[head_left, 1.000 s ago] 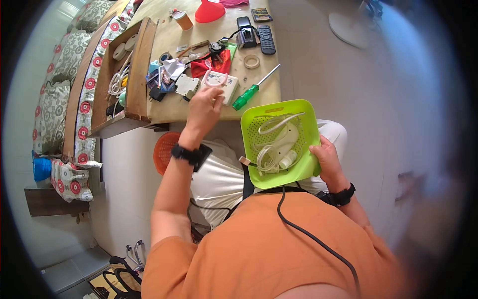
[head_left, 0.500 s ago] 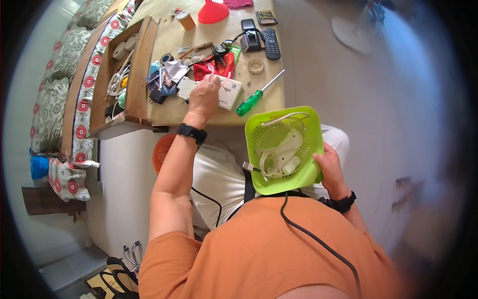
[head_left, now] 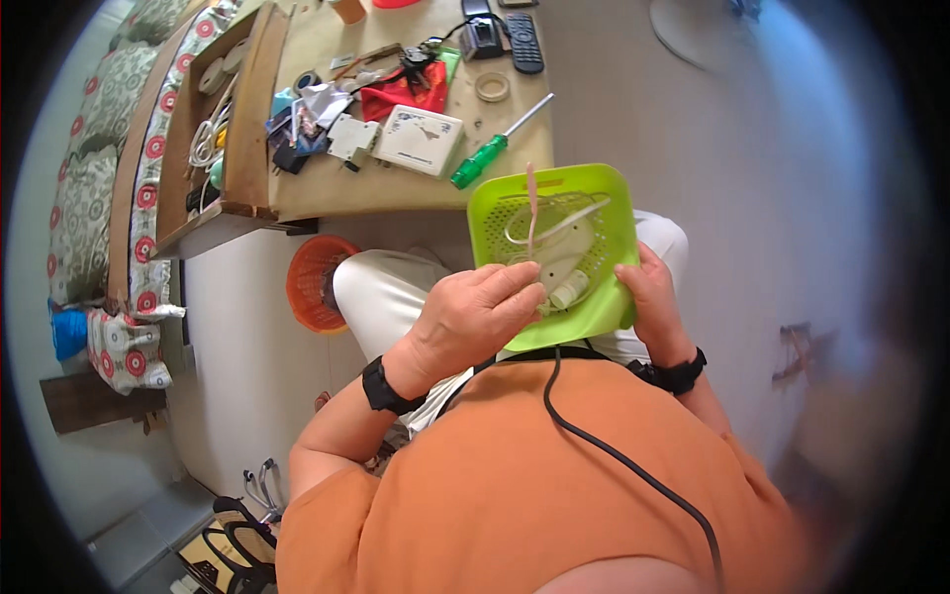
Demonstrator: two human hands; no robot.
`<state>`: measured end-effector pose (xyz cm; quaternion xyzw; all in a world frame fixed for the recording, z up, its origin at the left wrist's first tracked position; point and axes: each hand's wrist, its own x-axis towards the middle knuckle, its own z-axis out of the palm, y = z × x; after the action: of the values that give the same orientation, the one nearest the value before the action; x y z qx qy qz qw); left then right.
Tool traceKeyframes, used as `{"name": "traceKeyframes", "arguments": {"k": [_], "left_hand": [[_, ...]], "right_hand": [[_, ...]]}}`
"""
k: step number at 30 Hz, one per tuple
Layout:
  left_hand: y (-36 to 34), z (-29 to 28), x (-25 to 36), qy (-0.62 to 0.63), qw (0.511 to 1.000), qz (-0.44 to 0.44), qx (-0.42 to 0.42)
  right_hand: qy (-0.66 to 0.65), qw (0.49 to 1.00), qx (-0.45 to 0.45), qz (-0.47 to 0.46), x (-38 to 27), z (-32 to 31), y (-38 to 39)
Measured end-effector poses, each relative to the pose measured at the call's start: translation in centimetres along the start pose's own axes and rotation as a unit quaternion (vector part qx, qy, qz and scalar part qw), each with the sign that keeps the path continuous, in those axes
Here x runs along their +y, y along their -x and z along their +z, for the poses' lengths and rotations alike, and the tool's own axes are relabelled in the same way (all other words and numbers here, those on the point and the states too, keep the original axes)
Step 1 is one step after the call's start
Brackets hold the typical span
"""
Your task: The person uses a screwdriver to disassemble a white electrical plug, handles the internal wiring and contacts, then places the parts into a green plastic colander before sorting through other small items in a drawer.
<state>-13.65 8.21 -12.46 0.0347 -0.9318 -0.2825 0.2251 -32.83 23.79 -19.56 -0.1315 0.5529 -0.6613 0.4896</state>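
Observation:
My right hand [head_left: 653,297] grips the right edge of a lime-green perforated plastic basket [head_left: 485,210], held above my lap. Inside it lie a coiled white cable [head_left: 515,230], a white device [head_left: 584,243] and a small white cylindrical piece [head_left: 569,289]. Over the basket's near left part, my left hand [head_left: 485,307] pinches a thin pink strip [head_left: 532,203] that stretches up across the basket. Part of the basket's contents is hidden behind the left hand's fingers.
On the table lie a green-handled screwdriver [head_left: 482,160], a white box [head_left: 420,139], a red cloth [head_left: 408,94], a tape roll [head_left: 492,87] and a remote control [head_left: 526,45]. A wooden drawer [head_left: 252,139] stands at left, above an orange bin [head_left: 302,287].
My left hand has come from beside the white box on the table to over the basket, bringing the pink strip with it. My right hand still holds the basket.

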Motion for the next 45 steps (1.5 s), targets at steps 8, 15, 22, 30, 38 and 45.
{"name": "traceKeyframes", "arguments": {"k": [8, 15, 22, 30, 38, 45], "left_hand": [[-0.3, -3.1, -10.8, -0.159, 0.965, -0.168, 0.122], [-4.4, -3.1, -19.2, -0.381, 0.889, -0.195, -0.164], [-6.9, -3.5, -18.7, -0.32, 0.88, -0.218, -0.274], [-7.5, -4.6, -14.5, -0.258, 0.933, -0.22, -0.124], [-7.2, -5.1, -3.0, -0.007, 0.993, -0.079, -0.086], [-4.4, 1.3, -1.9, -0.086, 0.994, -0.018, -0.064]], "right_hand": [[-0.006, 1.0, 0.023, -0.006, -0.6, 0.0, 0.5], [-0.02, 1.0, 0.019, -0.006, -0.2, -0.3, 0.4], [-0.021, 0.999, 0.028, -0.012, -0.1, -0.2, 0.8], [-0.02, 0.999, 0.032, -0.016, 0.4, -0.9, 0.7], [-0.039, 0.998, 0.008, -0.039, 0.4, -0.4, 0.4], [0.007, 0.999, 0.018, -0.03, -0.1, 0.0, 0.9]]}}
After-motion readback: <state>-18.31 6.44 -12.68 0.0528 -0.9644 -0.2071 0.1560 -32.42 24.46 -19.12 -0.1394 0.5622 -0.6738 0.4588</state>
